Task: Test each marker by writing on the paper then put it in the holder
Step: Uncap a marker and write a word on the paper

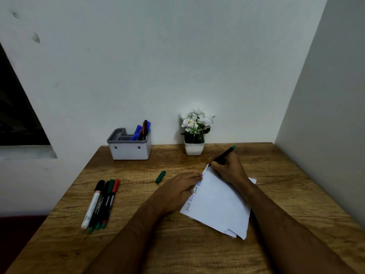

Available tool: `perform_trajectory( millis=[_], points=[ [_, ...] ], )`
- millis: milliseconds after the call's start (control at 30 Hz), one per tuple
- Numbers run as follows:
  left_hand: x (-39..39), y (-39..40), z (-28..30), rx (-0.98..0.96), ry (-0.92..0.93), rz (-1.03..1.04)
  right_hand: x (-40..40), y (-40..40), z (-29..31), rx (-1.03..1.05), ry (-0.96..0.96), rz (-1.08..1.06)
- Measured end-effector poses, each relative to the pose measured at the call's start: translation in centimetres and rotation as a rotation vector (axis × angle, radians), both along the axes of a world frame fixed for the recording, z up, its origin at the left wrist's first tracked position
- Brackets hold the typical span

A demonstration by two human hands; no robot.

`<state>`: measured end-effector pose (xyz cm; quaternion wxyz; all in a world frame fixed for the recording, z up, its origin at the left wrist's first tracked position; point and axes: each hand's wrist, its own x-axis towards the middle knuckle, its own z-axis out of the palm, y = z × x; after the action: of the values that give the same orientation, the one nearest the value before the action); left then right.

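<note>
Your right hand (229, 171) is gripping a green marker (224, 155) on the paper (219, 202); your left hand (180, 189) is lying flat, pressing its edge.

Brown wood-grain surface (138, 244). White paper (219, 204), green cap (160, 177). White holder (130, 152) with grey rim; white flowers (196, 120).

White flower pot (194, 149) on wooden table (138, 244).

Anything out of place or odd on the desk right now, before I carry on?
Only small things. A loose green cap lies alone on the wooden desk, left of the paper, while the right hand writes with the green marker. The paper lies askew to the desk edge, and the left hand rests on it.
</note>
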<state>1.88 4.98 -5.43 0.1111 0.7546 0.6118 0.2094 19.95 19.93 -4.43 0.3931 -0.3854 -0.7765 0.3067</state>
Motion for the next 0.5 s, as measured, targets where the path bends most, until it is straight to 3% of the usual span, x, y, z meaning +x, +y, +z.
perform_trajectory(
  millis=[333,500],
  points=[
    [0.1,-0.2,0.4,-0.001,-0.014,0.035,0.0,-1.0,1.1,-0.024,0.072,-0.021],
    [-0.1,-0.5,1.4,0.278,0.014,0.243,-0.5,-2.2,1.8,-0.049,0.152,0.027]
  ],
)
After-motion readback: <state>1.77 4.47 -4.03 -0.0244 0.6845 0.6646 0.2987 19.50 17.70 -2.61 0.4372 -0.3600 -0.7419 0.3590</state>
